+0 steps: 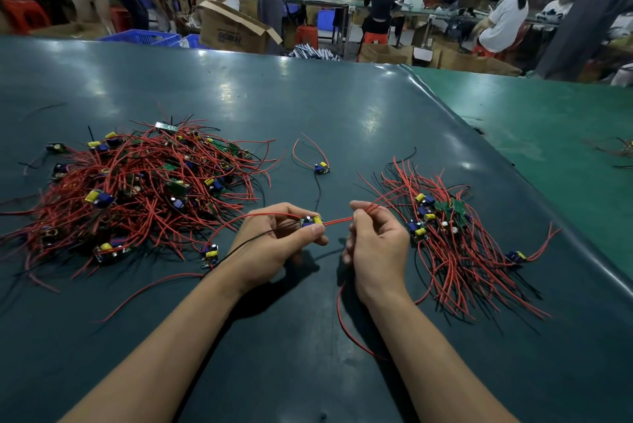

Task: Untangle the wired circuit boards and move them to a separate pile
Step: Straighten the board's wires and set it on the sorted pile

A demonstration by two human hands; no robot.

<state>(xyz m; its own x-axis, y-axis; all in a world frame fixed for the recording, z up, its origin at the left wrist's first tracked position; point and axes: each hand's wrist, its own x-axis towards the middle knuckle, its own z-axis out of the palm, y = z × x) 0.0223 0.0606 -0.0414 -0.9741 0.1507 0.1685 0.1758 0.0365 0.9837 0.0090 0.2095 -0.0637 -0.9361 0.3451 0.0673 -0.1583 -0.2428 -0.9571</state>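
Observation:
A large tangled heap of small circuit boards with red and black wires (137,190) lies on the left of the dark table (308,107). A smaller, straighter pile of boards (448,234) lies on the right. My left hand (274,241) pinches one small circuit board (311,220) with yellow and blue parts. My right hand (373,244) grips that board's red wires (337,221), which run on toward the right pile. Another red wire hangs below my right wrist.
A single board with wires (322,167) lies alone between the piles, another board (209,255) near my left wrist. A green table (548,121) adjoins on the right. People, cardboard boxes (233,29) and blue crates stand beyond the far edge.

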